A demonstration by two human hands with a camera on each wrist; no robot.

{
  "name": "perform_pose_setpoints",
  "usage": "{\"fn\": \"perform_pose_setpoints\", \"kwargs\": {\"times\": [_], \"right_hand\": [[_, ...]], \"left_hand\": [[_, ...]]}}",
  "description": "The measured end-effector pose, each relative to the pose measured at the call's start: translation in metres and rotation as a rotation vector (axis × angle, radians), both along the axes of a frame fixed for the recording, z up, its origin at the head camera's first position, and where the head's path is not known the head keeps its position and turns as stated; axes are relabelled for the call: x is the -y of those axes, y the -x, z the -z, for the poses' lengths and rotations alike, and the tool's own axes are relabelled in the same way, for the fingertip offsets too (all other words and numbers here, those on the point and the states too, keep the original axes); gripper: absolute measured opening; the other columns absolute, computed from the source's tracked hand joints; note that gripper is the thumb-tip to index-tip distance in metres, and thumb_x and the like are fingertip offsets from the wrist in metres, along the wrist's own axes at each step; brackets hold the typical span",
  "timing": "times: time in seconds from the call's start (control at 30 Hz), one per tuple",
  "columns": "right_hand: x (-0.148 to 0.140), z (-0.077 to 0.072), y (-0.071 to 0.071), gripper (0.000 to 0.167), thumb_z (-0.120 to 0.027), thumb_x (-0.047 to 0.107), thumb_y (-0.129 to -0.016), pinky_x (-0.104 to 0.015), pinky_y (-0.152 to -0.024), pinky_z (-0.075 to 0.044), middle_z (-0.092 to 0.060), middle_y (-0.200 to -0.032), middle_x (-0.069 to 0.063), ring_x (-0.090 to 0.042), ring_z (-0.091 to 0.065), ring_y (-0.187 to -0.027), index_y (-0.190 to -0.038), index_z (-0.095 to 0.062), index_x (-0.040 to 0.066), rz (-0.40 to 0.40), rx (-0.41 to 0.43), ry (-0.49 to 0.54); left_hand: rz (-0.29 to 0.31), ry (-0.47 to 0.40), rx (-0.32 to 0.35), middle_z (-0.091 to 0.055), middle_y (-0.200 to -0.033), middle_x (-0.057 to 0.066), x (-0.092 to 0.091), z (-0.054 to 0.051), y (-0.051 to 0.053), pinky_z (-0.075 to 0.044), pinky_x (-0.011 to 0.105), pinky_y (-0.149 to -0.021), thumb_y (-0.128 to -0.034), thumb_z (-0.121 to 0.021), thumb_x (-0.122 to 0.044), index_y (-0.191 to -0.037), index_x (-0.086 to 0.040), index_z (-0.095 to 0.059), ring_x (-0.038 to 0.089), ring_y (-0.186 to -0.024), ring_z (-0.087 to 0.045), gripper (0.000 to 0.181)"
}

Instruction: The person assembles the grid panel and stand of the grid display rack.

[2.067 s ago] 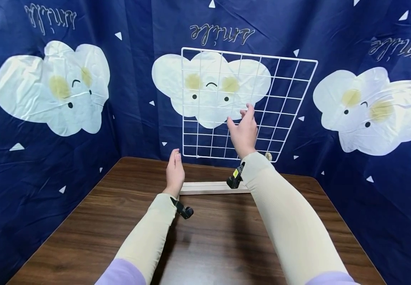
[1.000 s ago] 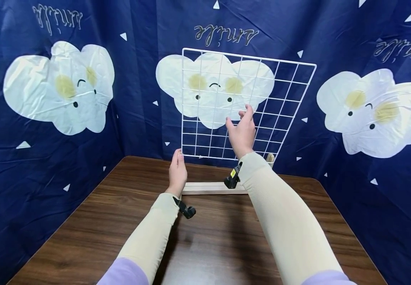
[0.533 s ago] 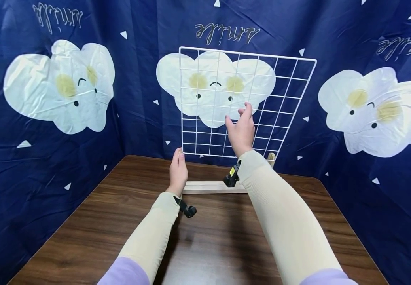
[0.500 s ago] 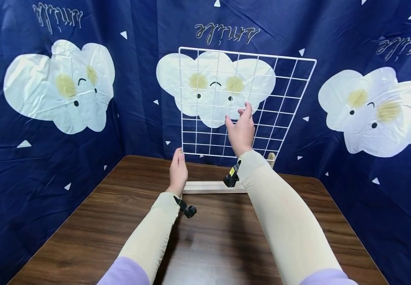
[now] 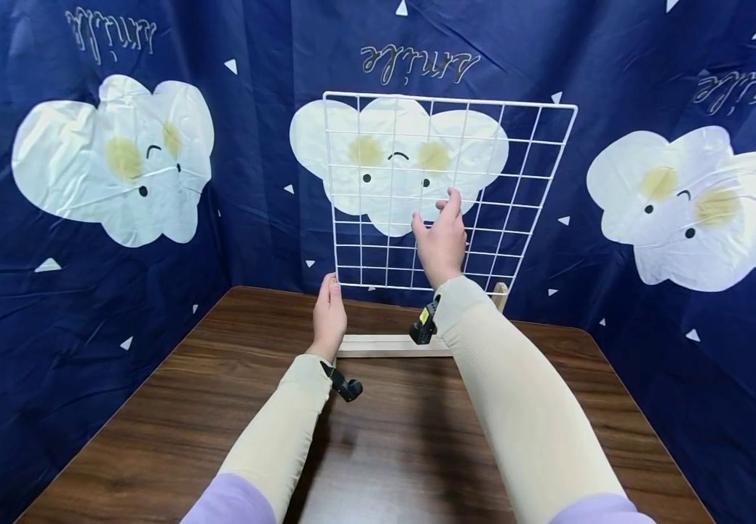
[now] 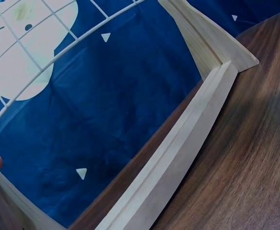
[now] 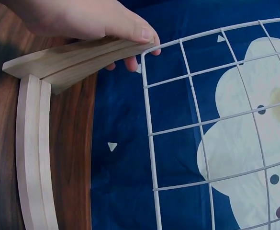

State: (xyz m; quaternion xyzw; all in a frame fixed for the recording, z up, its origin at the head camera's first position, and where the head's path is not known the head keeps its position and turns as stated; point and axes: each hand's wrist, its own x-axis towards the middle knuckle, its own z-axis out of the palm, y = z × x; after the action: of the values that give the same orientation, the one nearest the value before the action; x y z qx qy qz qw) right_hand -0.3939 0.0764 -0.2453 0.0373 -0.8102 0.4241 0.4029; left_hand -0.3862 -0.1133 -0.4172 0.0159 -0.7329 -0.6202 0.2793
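Far left: dark-blue curtain (image 5: 253, 218) printed with an upside-down white cloud (image 5: 148, 153), hung along the edge of the brown wood table (image 5: 155, 422). Next, the left hand (image 5: 329, 316), a black wrist camera (image 5: 345, 388) strapped below it over a cream sleeve (image 5: 279, 429). The upper end of the left side piece (image 7: 82, 60) of the wooden stand is held between its thumb and fingers, narrow grip, thumb on the near face and fingertips seen past the far edge. Crossbar (image 5: 378, 346) is laid low on the table between the two side pieces, joined to both.

White wire grid (image 5: 391, 175) is held raised above the crossbar, roughly upright, in front of the middle cloud. Its lower left corner is placed right by the left fingertips and the end of the side piece; contact cannot be told. At the grid's lower middle is the right hand (image 5: 442, 244): grid held, fingers bent, thumb set apart from the index finger; exact finger contact is partly hidden. Right side piece (image 6: 211, 38) is seen rising beyond the right forearm, its top by the grid's lower right corner. Far right, another cloud (image 5: 672, 204) is printed on the curtain.
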Motion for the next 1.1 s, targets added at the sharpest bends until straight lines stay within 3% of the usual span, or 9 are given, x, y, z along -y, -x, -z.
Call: {"fn": "perform_pose_setpoints", "kwargs": {"times": [0.23, 0.57, 1.1], "right_hand": [[0.003, -0.003, -0.002, 0.073, -0.073, 0.031, -0.092, -0.049, -0.081, -0.050, -0.060, -0.133, -0.004, -0.036, -0.065, -0.094, -0.151, -0.033, 0.013, -0.016, 0.027, -0.004], [0.005, -0.006, -0.001, 0.074, -0.074, 0.029, -0.091, -0.050, -0.080, -0.050, -0.060, -0.132, -0.003, -0.036, -0.064, -0.088, -0.151, -0.033, 0.013, -0.012, 0.016, -0.010], [0.003, -0.013, -0.003, 0.075, -0.073, 0.029, -0.091, -0.049, -0.084, -0.050, -0.059, -0.131, -0.003, -0.038, -0.063, -0.095, -0.151, -0.032, 0.013, -0.004, 0.022, -0.014]], "left_hand": [[0.004, -0.015, -0.043, -0.059, -0.139, 0.015, -0.001, -0.002, -0.002, -0.039, 0.048, -0.109, -0.1113, -0.038, -0.029, -0.142, -0.014, -0.053, 0.030, -0.129, -0.052, 0.037], [0.017, -0.005, -0.015, -0.057, -0.142, 0.015, 0.000, -0.001, -0.001, -0.038, 0.047, -0.110, -0.1114, -0.036, -0.032, -0.145, -0.015, -0.050, 0.028, -0.131, -0.051, 0.041], [0.019, -0.002, -0.022, -0.056, -0.143, 0.014, -0.001, -0.001, -0.002, -0.038, 0.046, -0.110, -0.1114, -0.037, -0.031, -0.144, -0.016, -0.051, 0.028, -0.132, -0.050, 0.039]]}}
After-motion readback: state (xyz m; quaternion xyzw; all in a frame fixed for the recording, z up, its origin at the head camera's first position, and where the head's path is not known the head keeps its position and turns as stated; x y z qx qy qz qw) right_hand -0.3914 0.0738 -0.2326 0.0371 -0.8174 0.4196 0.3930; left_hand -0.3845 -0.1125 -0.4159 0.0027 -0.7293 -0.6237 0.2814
